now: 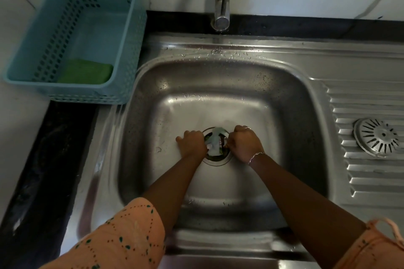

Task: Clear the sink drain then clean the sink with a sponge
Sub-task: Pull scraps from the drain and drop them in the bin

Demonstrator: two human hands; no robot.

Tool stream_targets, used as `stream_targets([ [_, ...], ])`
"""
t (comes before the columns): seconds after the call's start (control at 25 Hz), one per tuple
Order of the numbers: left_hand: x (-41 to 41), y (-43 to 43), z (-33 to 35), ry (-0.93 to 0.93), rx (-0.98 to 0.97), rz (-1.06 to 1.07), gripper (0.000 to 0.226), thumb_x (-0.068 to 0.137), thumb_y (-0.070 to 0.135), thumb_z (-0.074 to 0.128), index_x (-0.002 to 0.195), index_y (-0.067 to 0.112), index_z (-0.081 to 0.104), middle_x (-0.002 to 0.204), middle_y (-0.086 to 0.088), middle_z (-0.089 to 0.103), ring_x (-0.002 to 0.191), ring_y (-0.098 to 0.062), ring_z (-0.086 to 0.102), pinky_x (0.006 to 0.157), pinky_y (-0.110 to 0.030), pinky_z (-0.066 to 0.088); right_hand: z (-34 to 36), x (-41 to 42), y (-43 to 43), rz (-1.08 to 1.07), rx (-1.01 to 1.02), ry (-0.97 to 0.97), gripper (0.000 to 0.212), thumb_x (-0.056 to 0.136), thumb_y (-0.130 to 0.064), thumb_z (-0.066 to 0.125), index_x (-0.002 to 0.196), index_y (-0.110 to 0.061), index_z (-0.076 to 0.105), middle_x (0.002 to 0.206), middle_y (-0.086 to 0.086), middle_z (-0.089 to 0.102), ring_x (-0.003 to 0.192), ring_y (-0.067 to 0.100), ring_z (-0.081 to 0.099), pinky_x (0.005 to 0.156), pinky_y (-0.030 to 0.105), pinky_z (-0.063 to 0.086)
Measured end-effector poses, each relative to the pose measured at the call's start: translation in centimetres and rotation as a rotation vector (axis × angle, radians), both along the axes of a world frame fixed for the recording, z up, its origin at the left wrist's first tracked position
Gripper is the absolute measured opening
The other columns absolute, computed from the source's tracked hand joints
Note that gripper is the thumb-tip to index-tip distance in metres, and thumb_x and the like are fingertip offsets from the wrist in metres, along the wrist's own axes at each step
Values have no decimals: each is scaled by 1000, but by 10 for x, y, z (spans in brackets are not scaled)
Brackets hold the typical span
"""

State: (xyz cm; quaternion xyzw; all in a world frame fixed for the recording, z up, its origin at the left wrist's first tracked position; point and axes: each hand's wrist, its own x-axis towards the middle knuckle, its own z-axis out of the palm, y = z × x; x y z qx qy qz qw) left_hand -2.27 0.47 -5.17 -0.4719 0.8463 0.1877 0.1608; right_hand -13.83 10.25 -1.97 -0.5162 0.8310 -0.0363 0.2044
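- Left hand and right hand both pinch the wad of scraps packed in the drain.
- Sponge (green) sits in basket, well left of hands.
- Strainer lies far right.

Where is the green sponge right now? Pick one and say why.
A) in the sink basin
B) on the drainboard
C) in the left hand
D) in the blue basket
D: the green sponge lies in the blue basket's near end, left of the sink, untouched by either hand.
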Motion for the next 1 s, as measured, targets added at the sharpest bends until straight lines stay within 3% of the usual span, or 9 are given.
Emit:
stream_targets([
  [0.48,6,-6,60,142,4,166,21,84,19,59,103,14,63,110,-10,66,107,-25,56,92,-40,37,64,1,10,-81,-220,80,18,85,-16,59,89,-6,73,90,17,63,90,35,58,79,35,44],
  [0.8,28,19,105,210,2,286,25,83,21,61,107,14,61,112,-9,66,107,-24,58,96,-36,39,100,6,25,20,-328,108,13,83,-13,63,83,-4,72,86,16,63,84,31,59,70,30,42],
  [1.0,53,45,128,288,-13,359,26,82,23,65,105,11,61,108,-8,68,101,-22,61,96,-39,45,117,22,47,134,-364,119,15,85,-15,61,81,-5,71,85,16,61,83,30,57,73,32,43],
])
